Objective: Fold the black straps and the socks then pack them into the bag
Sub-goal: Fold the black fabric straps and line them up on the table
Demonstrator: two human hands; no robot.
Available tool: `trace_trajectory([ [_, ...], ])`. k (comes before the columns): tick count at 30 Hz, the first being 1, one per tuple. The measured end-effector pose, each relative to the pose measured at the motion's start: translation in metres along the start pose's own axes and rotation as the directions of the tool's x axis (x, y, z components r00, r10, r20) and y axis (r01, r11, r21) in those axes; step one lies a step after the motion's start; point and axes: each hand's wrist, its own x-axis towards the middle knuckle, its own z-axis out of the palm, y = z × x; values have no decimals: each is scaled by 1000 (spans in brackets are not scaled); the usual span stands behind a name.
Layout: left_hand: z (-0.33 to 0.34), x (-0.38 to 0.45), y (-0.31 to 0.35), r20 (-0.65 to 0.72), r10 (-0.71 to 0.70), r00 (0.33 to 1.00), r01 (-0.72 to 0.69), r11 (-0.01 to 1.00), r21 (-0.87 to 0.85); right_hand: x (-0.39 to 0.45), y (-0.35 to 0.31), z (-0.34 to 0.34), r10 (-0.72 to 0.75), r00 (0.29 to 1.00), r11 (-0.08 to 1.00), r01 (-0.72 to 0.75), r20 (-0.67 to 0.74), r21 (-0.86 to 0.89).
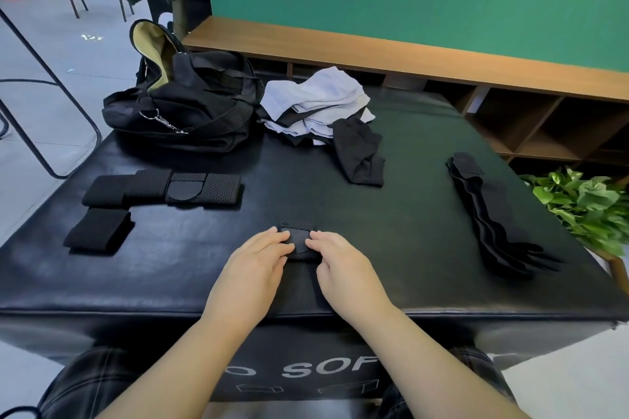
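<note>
Lettering "SOF" (332,367) on black ottoman (170,275), hands pressing folded strap (299,241)

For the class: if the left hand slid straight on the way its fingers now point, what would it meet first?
The left hand already touches the folded strap; beyond it, probably the right hand, whose fingers press the same strap.
</note>
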Motion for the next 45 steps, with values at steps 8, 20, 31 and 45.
trace_trajectory([
  [8, -23, -19, -12, -9, -118, 993, 119, 992, 33, 0, -15, 14, -212, 977, 977, 212, 15, 7],
  [20, -58, -31, -57, -121, -104, 987, 127, 971, 203, 33, -65, 34, -376, 900, 922, 388, 219, -12],
  [31, -74, -32, -77, -184, -240, 953, 283, 921, 268, 39, -73, 46, -377, 910, 925, 380, 171, 19],
  [45, -84, -22, -93, -223, -423, 878, 473, 835, 280, 37, -73, 41, -312, 938, 950, 308, 149, 50],
])
